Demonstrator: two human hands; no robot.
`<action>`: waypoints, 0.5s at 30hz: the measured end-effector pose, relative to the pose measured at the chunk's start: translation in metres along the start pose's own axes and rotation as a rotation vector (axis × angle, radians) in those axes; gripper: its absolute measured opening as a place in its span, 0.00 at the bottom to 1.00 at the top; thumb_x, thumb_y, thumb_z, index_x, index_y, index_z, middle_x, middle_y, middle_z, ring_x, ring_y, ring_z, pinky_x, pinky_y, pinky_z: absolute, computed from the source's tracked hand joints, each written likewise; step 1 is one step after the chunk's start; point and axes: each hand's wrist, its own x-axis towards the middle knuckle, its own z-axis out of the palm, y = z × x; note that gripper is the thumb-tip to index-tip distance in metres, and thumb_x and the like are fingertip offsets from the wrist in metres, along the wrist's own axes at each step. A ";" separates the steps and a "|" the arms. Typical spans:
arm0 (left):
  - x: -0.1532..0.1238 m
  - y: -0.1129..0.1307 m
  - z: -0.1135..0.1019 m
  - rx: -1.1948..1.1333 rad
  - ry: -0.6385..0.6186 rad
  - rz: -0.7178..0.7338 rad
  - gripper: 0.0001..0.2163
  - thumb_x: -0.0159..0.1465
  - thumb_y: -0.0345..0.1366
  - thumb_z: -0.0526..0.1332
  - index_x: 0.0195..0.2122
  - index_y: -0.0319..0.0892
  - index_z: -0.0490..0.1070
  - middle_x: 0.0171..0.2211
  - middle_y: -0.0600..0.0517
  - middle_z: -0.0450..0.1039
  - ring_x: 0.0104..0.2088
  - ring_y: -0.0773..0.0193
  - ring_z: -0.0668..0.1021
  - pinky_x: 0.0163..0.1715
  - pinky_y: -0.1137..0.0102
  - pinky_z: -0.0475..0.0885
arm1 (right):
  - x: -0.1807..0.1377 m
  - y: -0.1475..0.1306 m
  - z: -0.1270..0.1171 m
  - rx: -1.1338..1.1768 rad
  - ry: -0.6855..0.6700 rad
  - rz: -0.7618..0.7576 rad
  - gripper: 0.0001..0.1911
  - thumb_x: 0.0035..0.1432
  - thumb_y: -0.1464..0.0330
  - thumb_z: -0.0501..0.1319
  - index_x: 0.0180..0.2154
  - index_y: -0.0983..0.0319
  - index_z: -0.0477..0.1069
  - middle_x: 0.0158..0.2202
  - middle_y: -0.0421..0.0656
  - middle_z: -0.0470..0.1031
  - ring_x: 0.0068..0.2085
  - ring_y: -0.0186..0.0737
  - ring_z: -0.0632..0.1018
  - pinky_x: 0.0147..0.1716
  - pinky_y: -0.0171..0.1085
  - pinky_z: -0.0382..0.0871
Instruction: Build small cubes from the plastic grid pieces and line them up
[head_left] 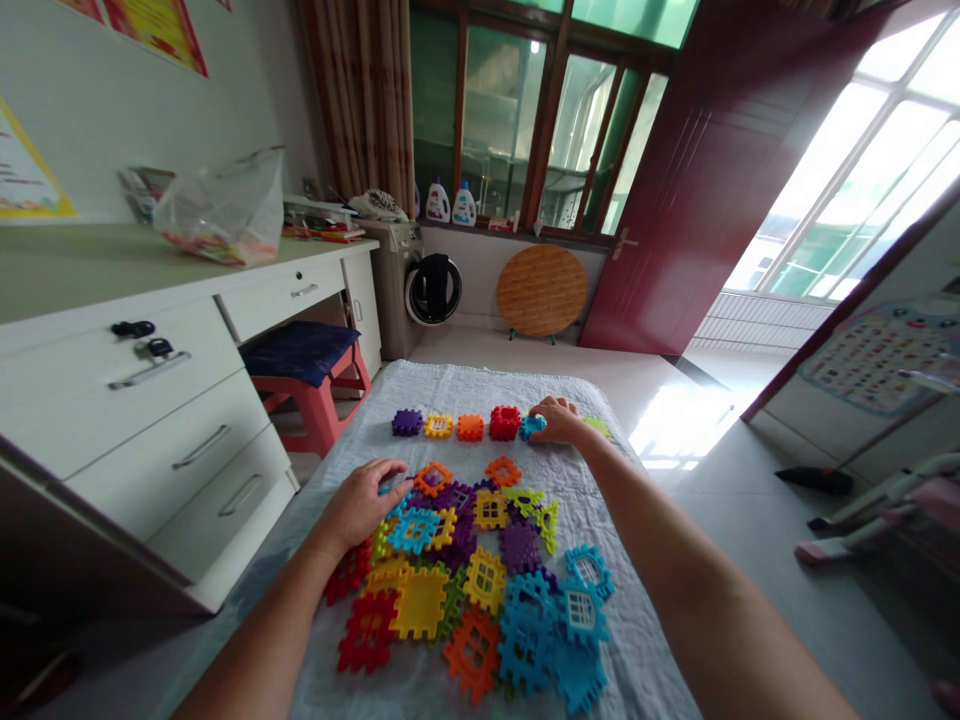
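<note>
A heap of flat interlocking plastic tiles [480,590] in red, yellow, blue, purple, orange and green lies on a grey cloth [480,385] in front of me. My left hand [364,500] rests on the heap's left edge, fingers curled over a blue tile [415,528]. Farther back stands a row of built cubes: purple [406,422], yellow [439,427], orange [470,427], red [505,422]. My right hand [559,420] is closed on a blue cube [532,427] at the right end of that row, with a green piece [598,426] beside it.
A white desk with drawers [150,400] stands to the left, with a red stool [315,385] tucked under it. A washing machine [420,285] and a round wooden board [541,290] stand by the far wall. The tiled floor lies to the right.
</note>
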 end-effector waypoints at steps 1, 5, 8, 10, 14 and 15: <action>0.000 0.000 0.000 -0.001 0.002 -0.003 0.17 0.58 0.48 0.57 0.41 0.42 0.73 0.41 0.47 0.76 0.43 0.56 0.77 0.47 0.66 0.71 | 0.000 -0.001 -0.001 -0.001 0.000 0.000 0.28 0.42 0.56 0.67 0.48 0.53 0.72 0.50 0.46 0.66 0.50 0.53 0.64 0.49 0.47 0.55; -0.001 0.001 0.000 -0.008 -0.006 -0.011 0.18 0.58 0.49 0.57 0.41 0.41 0.73 0.42 0.47 0.76 0.44 0.56 0.77 0.47 0.65 0.71 | 0.001 -0.003 -0.003 -0.001 0.006 -0.001 0.28 0.43 0.57 0.66 0.49 0.53 0.71 0.50 0.46 0.66 0.50 0.52 0.65 0.49 0.46 0.55; -0.001 0.001 0.000 -0.013 -0.013 -0.010 0.18 0.58 0.49 0.57 0.41 0.40 0.73 0.42 0.46 0.76 0.44 0.56 0.77 0.48 0.65 0.71 | 0.001 -0.004 -0.003 -0.004 0.001 -0.002 0.28 0.43 0.57 0.66 0.49 0.52 0.71 0.50 0.46 0.66 0.51 0.52 0.64 0.48 0.45 0.56; 0.000 0.000 0.000 -0.017 -0.015 -0.011 0.18 0.58 0.49 0.57 0.41 0.41 0.73 0.42 0.46 0.76 0.44 0.56 0.77 0.48 0.65 0.71 | 0.001 -0.005 -0.001 -0.006 -0.006 0.001 0.28 0.42 0.57 0.67 0.48 0.52 0.72 0.50 0.46 0.66 0.50 0.53 0.64 0.48 0.45 0.56; 0.000 -0.002 0.000 -0.027 -0.012 -0.017 0.18 0.57 0.48 0.58 0.41 0.41 0.73 0.41 0.47 0.76 0.43 0.56 0.77 0.46 0.65 0.71 | -0.002 -0.005 -0.003 0.001 0.002 0.011 0.32 0.42 0.57 0.67 0.51 0.53 0.69 0.51 0.46 0.66 0.51 0.53 0.64 0.49 0.47 0.56; 0.000 -0.001 0.000 -0.033 -0.012 -0.019 0.18 0.57 0.48 0.58 0.41 0.41 0.73 0.41 0.47 0.76 0.43 0.56 0.77 0.46 0.65 0.71 | -0.005 -0.005 -0.005 0.010 0.021 0.015 0.33 0.42 0.57 0.67 0.52 0.53 0.68 0.52 0.46 0.65 0.51 0.53 0.64 0.50 0.47 0.56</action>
